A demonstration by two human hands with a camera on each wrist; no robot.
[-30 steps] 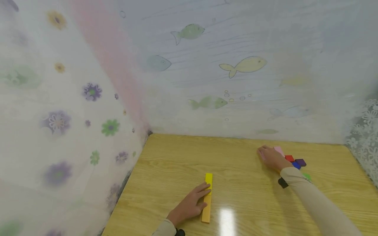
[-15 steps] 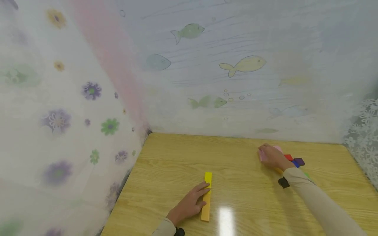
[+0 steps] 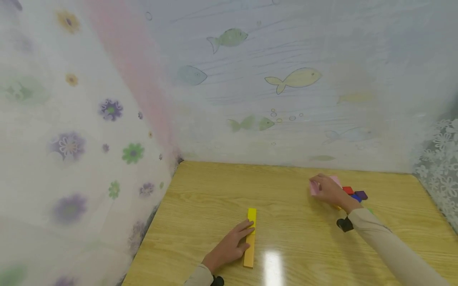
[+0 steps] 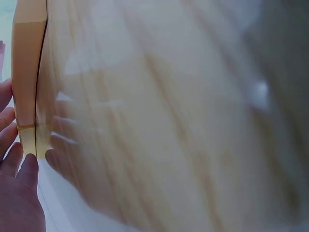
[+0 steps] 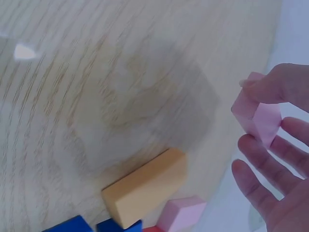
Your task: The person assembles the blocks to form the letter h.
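Note:
My left hand rests with extended fingers against a yellow block and an orange block, which lie end to end in a straight strip on the table. In the left wrist view its fingertips touch the strip's side around the joint of the orange block and the yellow one. Over at the far right, my right hand pinches a pink block between thumb and fingers, apart from the other blocks. Beneath and beside this hand lie another orange block and a second pink block.
Near my right wrist are a red block, a blue block, a purple block and a green block, partly covered by the sleeve. Patterned walls stand behind and left of the wooden table.
My right hand has drawn the pink block slightly left, away from the other pink block, and shows more of it. The left hand stays on the strip.

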